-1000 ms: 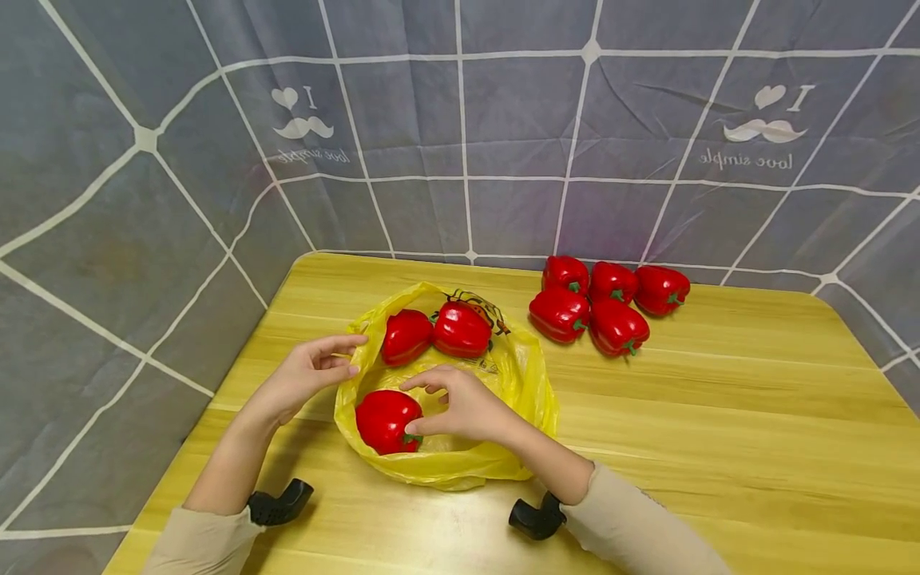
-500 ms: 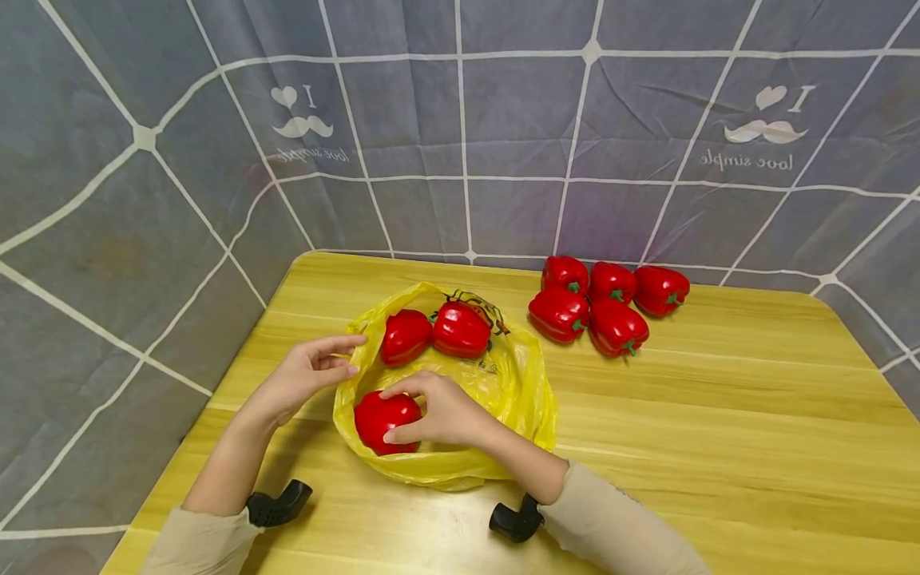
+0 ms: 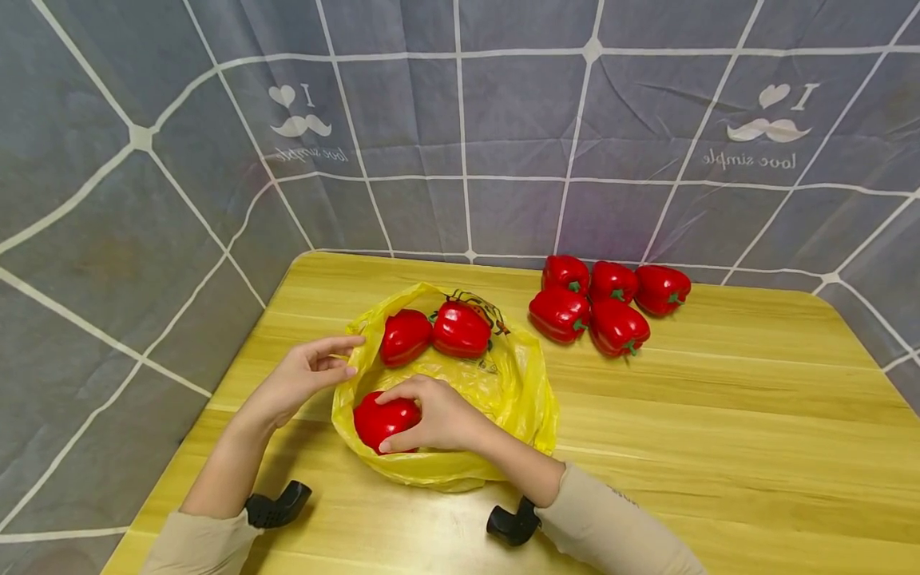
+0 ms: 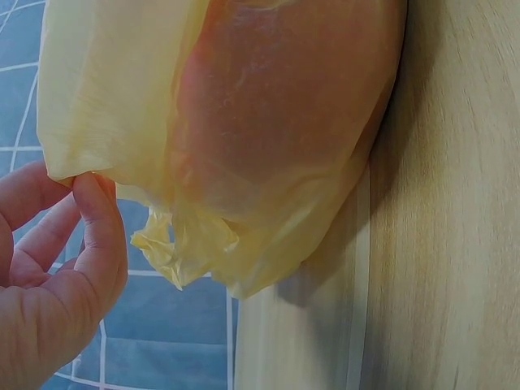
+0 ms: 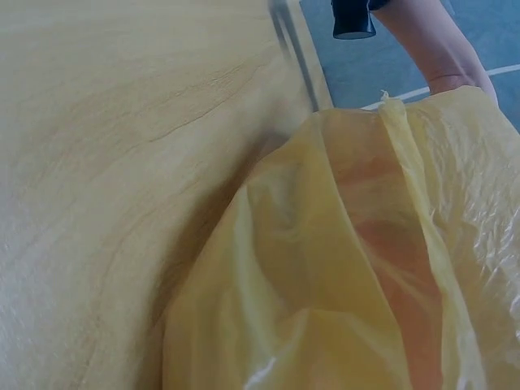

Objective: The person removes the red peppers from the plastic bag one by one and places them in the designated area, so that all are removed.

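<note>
Five peppers [image 3: 615, 323] outside yellow bag [image 3: 447, 469], left hand [image 3: 303, 378] pinching it, right hand [image 3: 440, 417] gripping red pepper [image 3: 377, 417] inside

The desk [image 3: 747, 415] is a broad, yellowish wood-grain top with rounded far corners and a bright sheen toward its near side. A yellow plastic bag [image 3: 535, 403] sits on it, left of the middle, mouth open upward. Near the far edge, right of the bag and apart from it, five glossy red bell peppers [image 3: 616, 323] lie clustered — three behind, two in front — with green stems.
</note>
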Tool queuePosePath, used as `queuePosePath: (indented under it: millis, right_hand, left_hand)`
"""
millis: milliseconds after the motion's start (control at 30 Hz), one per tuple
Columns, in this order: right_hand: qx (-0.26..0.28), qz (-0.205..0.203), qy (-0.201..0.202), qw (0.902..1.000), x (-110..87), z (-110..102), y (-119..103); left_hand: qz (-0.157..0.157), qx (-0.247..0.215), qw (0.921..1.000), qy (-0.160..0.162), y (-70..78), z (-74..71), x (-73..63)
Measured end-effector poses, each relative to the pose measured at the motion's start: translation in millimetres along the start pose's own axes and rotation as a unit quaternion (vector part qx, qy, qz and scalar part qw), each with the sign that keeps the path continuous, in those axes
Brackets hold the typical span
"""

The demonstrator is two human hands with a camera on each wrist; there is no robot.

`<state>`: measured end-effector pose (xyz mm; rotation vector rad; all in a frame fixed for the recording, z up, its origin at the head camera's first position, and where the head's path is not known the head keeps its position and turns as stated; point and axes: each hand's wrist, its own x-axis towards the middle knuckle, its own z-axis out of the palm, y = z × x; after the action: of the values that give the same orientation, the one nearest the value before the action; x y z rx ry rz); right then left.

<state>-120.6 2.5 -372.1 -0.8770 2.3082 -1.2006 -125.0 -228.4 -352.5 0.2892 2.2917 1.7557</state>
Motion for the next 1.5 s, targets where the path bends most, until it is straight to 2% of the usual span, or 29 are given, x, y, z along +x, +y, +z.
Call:
queuePosePath:
  millis: [300,667,1067,1500]
  right_hand:
    - [-0.013,-0.003,0.005,0.9999,-0.2,2,2]
    - [-0.007,0.018,0.015,0.9997,-8.5,-3,7]
    - [0.025,0.038,0.026,0.9986,-23.6,-30,9]
    - [0.056,0.017,0.058,0.9966,-45.1,-61,11]
  left_hand:
    - [-0.001,0.001,1.0000,-0.003,-2.8,-1.2,1.0]
    - [0.002,0.000,1.0000,-0.002,-2.0,-0.4,-0.8]
    - [0.003,-0.001,1.0000,0.000,4.3,-0.7,-0.5]
    - [0.001,0.001,1.0000,0.000,1.9,-1.3,-0.7]
